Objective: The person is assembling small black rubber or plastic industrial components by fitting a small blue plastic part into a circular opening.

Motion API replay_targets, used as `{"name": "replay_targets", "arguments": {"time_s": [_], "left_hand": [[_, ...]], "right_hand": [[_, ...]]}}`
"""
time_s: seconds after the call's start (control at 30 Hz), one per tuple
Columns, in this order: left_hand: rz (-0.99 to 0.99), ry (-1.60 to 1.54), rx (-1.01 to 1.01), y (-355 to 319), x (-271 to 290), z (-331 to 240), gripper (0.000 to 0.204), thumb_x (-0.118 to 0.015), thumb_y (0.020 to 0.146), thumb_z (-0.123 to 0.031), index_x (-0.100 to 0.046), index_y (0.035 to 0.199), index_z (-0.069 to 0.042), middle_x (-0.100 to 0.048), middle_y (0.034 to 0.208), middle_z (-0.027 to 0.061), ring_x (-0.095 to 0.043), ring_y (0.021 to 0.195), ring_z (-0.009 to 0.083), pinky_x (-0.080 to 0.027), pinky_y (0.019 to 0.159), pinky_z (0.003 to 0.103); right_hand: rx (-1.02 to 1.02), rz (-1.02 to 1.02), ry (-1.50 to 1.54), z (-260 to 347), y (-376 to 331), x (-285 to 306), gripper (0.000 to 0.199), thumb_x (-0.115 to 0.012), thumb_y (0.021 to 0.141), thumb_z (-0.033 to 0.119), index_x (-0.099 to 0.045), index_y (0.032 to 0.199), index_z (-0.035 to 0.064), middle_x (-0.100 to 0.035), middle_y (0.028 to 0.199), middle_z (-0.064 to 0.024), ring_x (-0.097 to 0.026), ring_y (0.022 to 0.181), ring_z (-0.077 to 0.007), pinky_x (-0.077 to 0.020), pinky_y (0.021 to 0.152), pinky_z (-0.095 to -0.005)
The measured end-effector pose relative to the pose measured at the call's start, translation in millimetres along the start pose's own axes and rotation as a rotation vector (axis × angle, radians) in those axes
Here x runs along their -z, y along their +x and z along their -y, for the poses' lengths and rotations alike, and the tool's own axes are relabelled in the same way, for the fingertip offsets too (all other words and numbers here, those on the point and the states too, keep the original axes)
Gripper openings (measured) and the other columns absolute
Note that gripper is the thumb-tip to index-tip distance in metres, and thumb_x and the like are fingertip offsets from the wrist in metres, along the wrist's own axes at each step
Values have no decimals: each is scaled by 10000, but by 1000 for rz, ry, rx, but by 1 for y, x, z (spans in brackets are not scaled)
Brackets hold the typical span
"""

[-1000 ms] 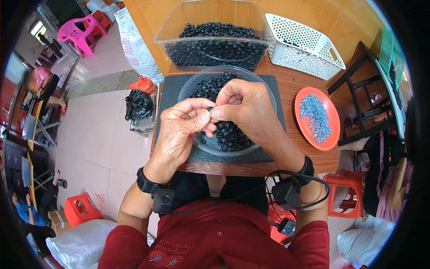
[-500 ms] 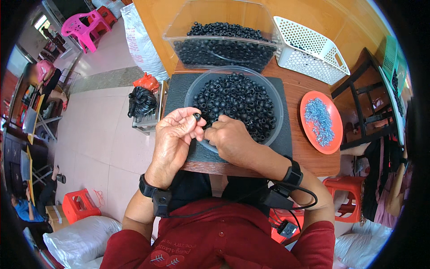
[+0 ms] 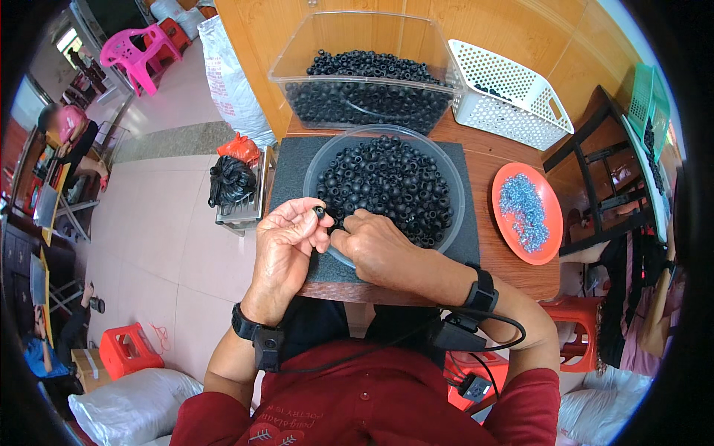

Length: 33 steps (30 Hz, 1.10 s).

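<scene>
Between thumb and forefinger, my left hand (image 3: 286, 241) pinches a small black cap (image 3: 319, 212), its hollow end turned up. The hand is over the near left rim of a clear round tub (image 3: 315, 157) heaped with similar black caps (image 3: 387, 182). My right hand (image 3: 374, 244) is closed, fingers curled together at the tub's near edge, close beside my left fingertips. Whatever its fingertips hold is hidden behind the knuckles. The tub stands on a dark grey mat (image 3: 467, 223).
Behind the tub is a clear rectangular bin (image 3: 364, 93) of black caps, with a white perforated basket (image 3: 513, 111) beside it. An orange plate (image 3: 552, 245) of small bluish clear pieces lies right on the wooden table (image 3: 487, 175). Other people sit at both sides.
The whole view has shifted slightly, so the table and tub sit a little lower. Both hands keep nearly the same pose, the left still pinching the black cap.
</scene>
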<state>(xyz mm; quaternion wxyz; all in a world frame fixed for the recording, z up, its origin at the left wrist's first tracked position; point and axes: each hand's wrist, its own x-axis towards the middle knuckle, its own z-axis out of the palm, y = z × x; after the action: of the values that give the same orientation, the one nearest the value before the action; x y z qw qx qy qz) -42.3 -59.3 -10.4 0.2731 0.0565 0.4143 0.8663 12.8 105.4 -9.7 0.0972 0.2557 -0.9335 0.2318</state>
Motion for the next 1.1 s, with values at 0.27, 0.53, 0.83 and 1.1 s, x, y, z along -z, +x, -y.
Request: {"name": "replay_targets", "arguments": {"time_s": [0.27, 0.53, 0.83, 1.1], "left_hand": [[6, -17, -20, 3, 2, 3, 178, -590, 864, -38, -576, 1011, 61, -648, 836, 166, -595, 610, 153, -473, 556, 257], [22, 21, 40, -4, -14, 3, 186, -599, 863, -61, -573, 1012, 47, -638, 829, 156, -584, 613, 158, -456, 573, 282], [84, 99, 59, -6, -37, 18, 214, -621, 844, -35, -598, 1035, 60, -658, 840, 156, -640, 676, 171, -507, 558, 254], [117, 196, -31, -12, -46, 31, 182, -631, 843, -35, -600, 1004, 44, -656, 840, 122, -628, 666, 150, -493, 542, 232]], "right_hand": [[13, 30, 31, -7, 3, -8, 86, -578, 638, -18, -577, 723, -28, -591, 760, -199, -570, 763, -341, -480, 665, -420], [-152, -415, 278, -7, -18, 14, 106, -603, 693, 0, -621, 791, 37, -556, 755, -123, -538, 741, -313, -441, 656, -414], [-495, -650, 857, 11, -35, 31, 160, -645, 787, -5, -655, 945, 16, -596, 829, -28, -569, 712, -77, -446, 619, -209], [-482, -740, 993, 19, -40, 21, 152, -663, 795, -9, -647, 946, 0, -595, 852, -39, -593, 735, -86, -456, 641, -208]]}}
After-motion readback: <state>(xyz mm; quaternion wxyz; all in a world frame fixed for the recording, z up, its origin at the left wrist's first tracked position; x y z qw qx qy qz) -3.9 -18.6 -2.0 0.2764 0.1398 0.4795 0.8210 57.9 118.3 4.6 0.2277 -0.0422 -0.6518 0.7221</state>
